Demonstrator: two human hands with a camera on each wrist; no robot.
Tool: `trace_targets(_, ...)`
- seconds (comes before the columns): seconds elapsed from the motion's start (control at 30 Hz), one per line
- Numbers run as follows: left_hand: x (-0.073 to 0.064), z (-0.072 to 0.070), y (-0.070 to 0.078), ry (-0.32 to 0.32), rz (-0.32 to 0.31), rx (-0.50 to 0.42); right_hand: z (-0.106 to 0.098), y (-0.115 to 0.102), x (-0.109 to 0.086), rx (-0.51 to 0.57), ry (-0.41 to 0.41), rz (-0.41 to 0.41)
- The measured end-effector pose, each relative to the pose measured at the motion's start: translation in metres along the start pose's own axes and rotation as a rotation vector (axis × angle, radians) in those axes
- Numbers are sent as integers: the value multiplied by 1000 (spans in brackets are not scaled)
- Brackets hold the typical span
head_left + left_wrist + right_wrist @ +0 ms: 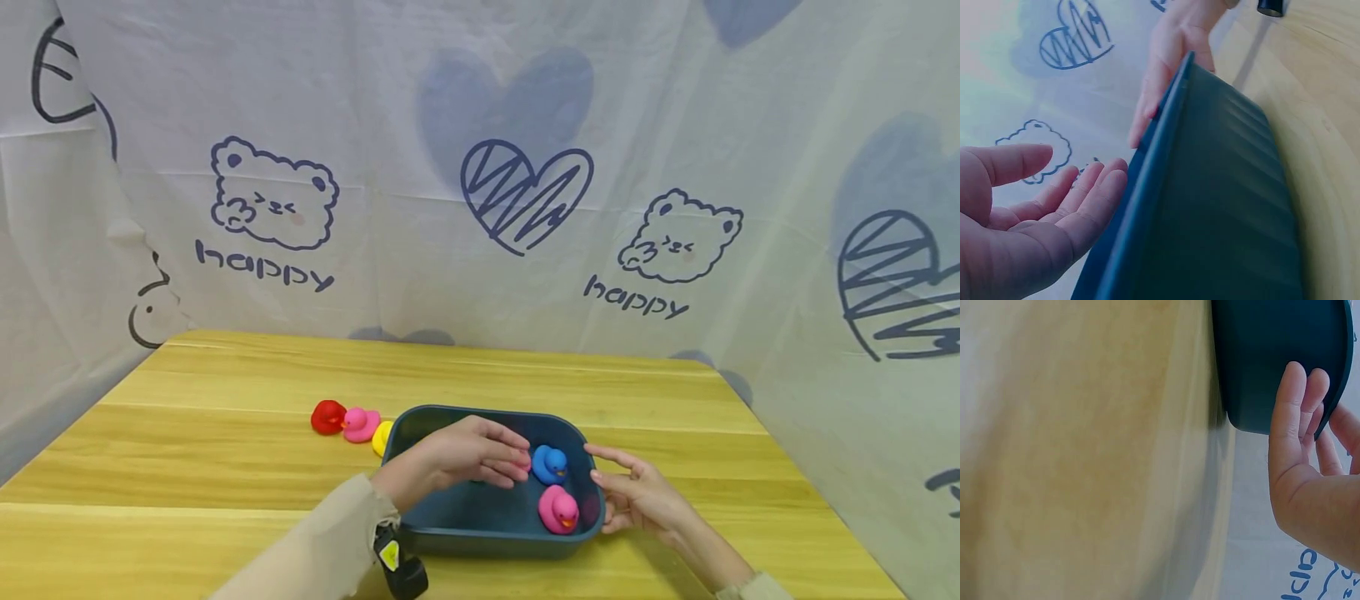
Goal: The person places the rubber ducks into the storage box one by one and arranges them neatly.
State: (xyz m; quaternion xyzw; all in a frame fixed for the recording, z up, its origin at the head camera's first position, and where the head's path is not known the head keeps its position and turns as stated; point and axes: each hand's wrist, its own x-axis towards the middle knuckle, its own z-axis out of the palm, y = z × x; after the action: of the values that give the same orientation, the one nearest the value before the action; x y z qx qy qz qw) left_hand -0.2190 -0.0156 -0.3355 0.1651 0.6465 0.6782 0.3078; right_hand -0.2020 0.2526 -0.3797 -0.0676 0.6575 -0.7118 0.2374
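Head view: the left hand (pixel 476 454) is held over the dark blue-green bin (pixel 495 543), fingers extended, thumb hidden. A half-hidden pink duck (pixel 524 462) is seen at its fingertips; contact can't be told. The right hand (pixel 637 496) is placed at the bin's end, fingertips set on the rim, other fingers bent against the outer wall. Between the hands, inside the bin, a blue duck (pixel 550 465) and, nearer the person, a large pink duck (pixel 559 509) are seen. Beyond the left hand, on the desk (pixel 225 483), a red duck (pixel 327 417), a small pink duck (pixel 362 425) and a yellow duck (pixel 381 438) are lined up, the last partly covered by the bin. A black strap (pixel 399 562) is worn at the left wrist. A printed cloth (pixel 397 275) is hung behind.

Left wrist: left hand seen spread, thumb apart, nothing gripped; the bin's long wall is seen beside it.

Right wrist: two fingertips are rested on the bin's outer wall, the others partly hidden past the rim.
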Motion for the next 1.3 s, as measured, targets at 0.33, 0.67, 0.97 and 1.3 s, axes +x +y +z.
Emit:
trace_targets(0.33,-15,-11,2,-8,49,-32,0,0,-1,12,1,11)
trace_targets(0.67,-30,-28,3,28,88,-73,-2,0,-1,21,-1,21)
trace_targets(0.97,-44,-44,7,28,113,-61,-3,1,0,-7,24,29)
trace_targets(1.3,-57,-64,9,89,147,-9,-3,1,1,-3,13,25)
